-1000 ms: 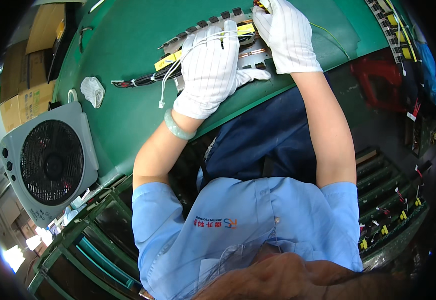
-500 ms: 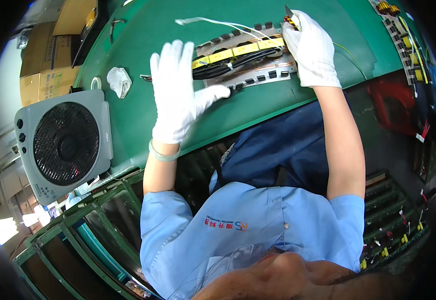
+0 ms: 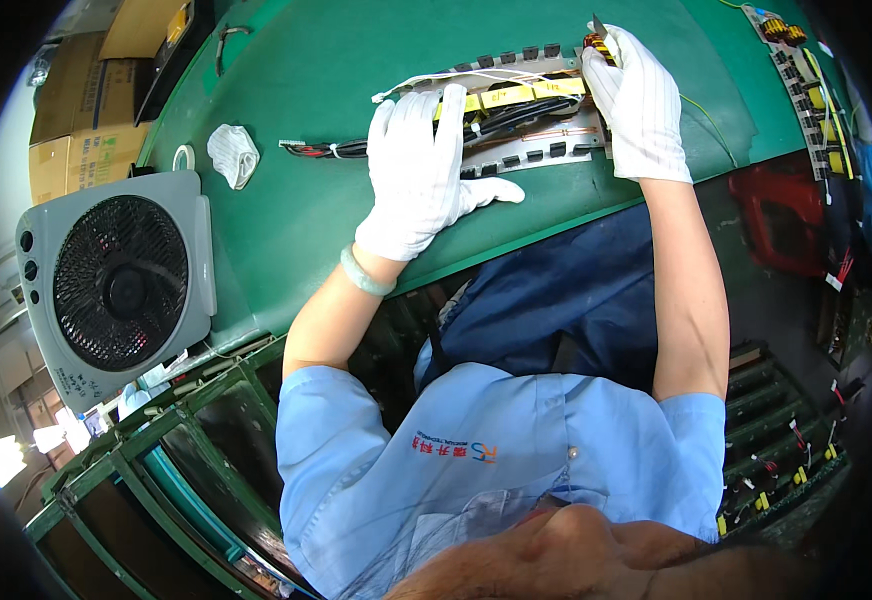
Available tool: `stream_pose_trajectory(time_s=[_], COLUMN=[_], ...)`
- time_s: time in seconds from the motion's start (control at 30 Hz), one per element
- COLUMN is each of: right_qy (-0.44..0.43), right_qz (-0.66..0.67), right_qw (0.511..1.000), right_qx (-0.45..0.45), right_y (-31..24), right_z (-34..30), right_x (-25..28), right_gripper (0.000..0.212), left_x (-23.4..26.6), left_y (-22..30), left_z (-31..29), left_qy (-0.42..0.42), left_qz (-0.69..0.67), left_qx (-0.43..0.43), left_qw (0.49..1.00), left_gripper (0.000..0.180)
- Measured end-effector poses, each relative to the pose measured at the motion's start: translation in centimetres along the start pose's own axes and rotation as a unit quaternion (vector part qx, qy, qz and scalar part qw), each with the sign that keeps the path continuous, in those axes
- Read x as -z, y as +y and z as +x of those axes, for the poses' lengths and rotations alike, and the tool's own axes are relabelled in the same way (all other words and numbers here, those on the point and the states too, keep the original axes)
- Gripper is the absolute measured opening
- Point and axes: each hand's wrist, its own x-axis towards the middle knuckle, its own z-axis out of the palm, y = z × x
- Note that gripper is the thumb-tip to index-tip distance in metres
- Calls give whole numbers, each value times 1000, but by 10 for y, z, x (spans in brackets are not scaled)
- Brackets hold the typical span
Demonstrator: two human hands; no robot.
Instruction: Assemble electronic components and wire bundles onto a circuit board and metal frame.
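My left hand, in a white glove, lies over the left end of a long circuit board. Its fingers rest near the yellow-wrapped parts, and the thumb stretches out along the near edge. My right hand, also gloved, is closed around the board's right end. Beside its thumb a copper-and-black coil shows, with a dark pointed piece above it that I cannot identify. A black cable bundle leaves the board leftward, and a white cable runs along its far side.
A grey box fan stands at the left, near a crumpled white cloth on the green tabletop. Cardboard boxes stand behind it. Another populated board lies at the right edge, above a red stool.
My left hand has moved right and come down over the board's left end. The board and my right hand have shifted slightly right. The white cable now lies closer to the board.
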Motion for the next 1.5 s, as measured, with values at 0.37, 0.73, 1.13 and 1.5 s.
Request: stream_pose_trajectory(time_s=[0.37, 0.73, 1.13, 1.5], right_qy=[4, 32, -46, -233], right_qz=[-3, -49, 104, 132], right_qw=[1000, 998, 982, 958], right_qx=[9, -6, -150, -100], right_y=[0, -2, -13, -79], right_z=[0, -1, -66, -103], right_x=[-1, 12, 93, 89], right_gripper=[27, 41, 27, 51], left_x=[0, 47, 38, 16], left_y=[-15, -63, -73, -80], left_z=[6, -44, -21, -43], left_qy=[-21, 103, -97, -29], left_qz=[-24, -264, -203, -270], left_qx=[8, 288, 43, 36], left_qw=[999, 915, 973, 962], left_gripper=[83, 28, 70, 54])
